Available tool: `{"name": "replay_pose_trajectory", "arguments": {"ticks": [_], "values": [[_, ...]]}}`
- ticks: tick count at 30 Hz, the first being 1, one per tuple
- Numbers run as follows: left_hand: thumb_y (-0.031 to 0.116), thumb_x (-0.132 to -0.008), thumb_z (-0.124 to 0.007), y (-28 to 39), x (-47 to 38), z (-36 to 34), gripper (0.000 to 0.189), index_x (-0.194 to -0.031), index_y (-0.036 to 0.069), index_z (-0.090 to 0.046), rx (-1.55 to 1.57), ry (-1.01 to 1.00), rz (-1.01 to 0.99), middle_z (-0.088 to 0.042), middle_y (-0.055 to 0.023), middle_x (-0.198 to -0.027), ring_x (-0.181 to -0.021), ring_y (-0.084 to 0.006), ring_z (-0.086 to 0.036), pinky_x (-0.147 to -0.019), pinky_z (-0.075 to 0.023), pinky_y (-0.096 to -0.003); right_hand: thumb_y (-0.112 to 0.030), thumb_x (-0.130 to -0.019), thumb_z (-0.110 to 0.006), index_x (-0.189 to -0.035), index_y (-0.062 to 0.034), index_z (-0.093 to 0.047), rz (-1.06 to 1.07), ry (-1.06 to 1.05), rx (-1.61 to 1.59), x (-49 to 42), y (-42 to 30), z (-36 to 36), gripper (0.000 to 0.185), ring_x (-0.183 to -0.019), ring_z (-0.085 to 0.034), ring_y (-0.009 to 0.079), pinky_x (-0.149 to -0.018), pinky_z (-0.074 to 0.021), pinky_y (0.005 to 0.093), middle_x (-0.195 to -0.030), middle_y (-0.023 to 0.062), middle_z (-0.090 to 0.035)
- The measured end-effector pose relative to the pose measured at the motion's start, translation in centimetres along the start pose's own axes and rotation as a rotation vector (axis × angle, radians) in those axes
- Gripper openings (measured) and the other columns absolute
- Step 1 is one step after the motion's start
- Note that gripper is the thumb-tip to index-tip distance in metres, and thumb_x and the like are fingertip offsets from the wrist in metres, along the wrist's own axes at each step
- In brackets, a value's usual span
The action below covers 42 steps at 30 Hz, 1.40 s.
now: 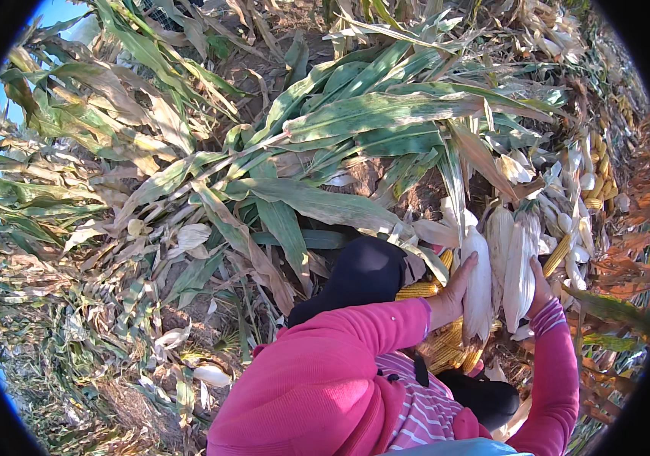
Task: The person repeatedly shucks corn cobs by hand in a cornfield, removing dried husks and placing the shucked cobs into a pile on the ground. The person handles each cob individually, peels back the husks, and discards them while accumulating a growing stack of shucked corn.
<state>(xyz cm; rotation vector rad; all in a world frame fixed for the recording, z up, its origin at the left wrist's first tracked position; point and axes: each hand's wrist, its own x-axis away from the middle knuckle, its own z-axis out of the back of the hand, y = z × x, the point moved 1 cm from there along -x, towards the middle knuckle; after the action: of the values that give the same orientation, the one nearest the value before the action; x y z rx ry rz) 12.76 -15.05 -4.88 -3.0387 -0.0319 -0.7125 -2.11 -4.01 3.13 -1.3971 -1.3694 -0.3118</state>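
Note:
My left hand (455, 293) grips the side of a corn ear (478, 290) in pale dry husk, its thumb pointing up along the husk. Against the opposite side of another husked ear (521, 268) is my right hand (540, 293), with most of its fingers hidden. A third husked ear (498, 239) is partly visible between these two. Bare yellow corn cobs (447, 345) lie below my left wrist, between my legs. One more yellow cob (557, 256) rests just beyond my right hand.
Cut corn stalks with long green leaves (359, 119) lie across the ground ahead. Loose pale husks (564, 211) and a heap of yellow cobs (601, 176) are at the right. Dry stalks and leaf litter (91, 342) cover the left. My dark-clad knee (359, 273) is beside the stalks.

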Motion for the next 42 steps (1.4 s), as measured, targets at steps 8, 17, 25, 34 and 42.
{"name": "replay_pose_trajectory", "arguments": {"ticks": [8, 17, 25, 34, 42], "values": [[0.047, -0.093, -0.049, 49.5, 21.9, -14.5, 0.075, -0.142, -0.004, -0.024, -0.439, 0.861, -1.379, -0.039, -0.02, -0.141, -0.123, -0.0305, -0.046, -0.106, -0.0336, -0.0399, -0.062, -0.087, -0.048, -0.136, -0.0035, -0.044, 1.073, -0.061, 0.726, -7.6, -17.0, -49.8, 0.077, -0.119, -0.052, 0.0378, -0.102, -0.039, 0.0469, -0.131, 0.0229, -0.051], [0.017, -0.089, -0.06, 41.2, 18.9, 11.8, 0.023, -0.105, 0.001, -0.061, -1.453, 0.936, -1.103, -0.065, -0.007, -0.092, -0.086, -0.0119, -0.06, -0.079, -0.0463, -0.0268, -0.036, -0.096, -0.047, -0.118, 0.0007, -0.055, 0.732, 0.145, 1.317, -15.7, 4.8, -11.7, 0.043, -0.098, -0.063, 0.0357, -0.087, -0.0468, 0.0384, -0.102, 0.0235, -0.065], [0.01, -0.094, -0.055, 24.5, 10.4, 6.0, 0.015, -0.107, 0.004, -0.059, -1.514, 0.258, -0.907, -0.06, 0.0005, -0.096, -0.085, -0.0075, -0.053, -0.08, -0.0425, -0.0221, -0.038, -0.092, -0.049, -0.112, -0.0009, -0.061, 0.264, 0.325, 1.242, -13.7, 11.4, 14.2, 0.044, -0.093, -0.064, 0.0332, -0.081, -0.0479, 0.0392, -0.097, 0.0232, -0.066], [0.007, -0.095, -0.054, 2.8, -0.9, -11.0, 0.017, -0.111, 0.001, -0.055, -1.371, -0.478, -0.393, -0.062, -0.0053, -0.101, -0.093, -0.0099, -0.058, -0.083, -0.0445, -0.0225, -0.035, -0.084, -0.061, -0.109, -0.006, -0.064, 0.268, 0.62, 1.235, -9.4, 16.2, 27.1, 0.038, -0.099, -0.063, 0.0329, -0.087, -0.0492, 0.038, -0.103, 0.019, -0.066], [0.022, -0.086, -0.065, -6.0, -6.0, -9.1, 0.037, -0.116, 0.003, -0.054, -2.281, -0.758, 0.216, -0.062, -0.0159, -0.102, -0.09, -0.0292, -0.062, -0.08, -0.0482, -0.0357, -0.028, -0.083, -0.063, -0.109, -0.0126, -0.067, -0.177, 0.999, 1.1, -9.0, 19.1, 41.0, 0.03, -0.098, -0.064, 0.0314, -0.088, -0.0497, 0.04, -0.102, 0.0125, -0.068]]}}
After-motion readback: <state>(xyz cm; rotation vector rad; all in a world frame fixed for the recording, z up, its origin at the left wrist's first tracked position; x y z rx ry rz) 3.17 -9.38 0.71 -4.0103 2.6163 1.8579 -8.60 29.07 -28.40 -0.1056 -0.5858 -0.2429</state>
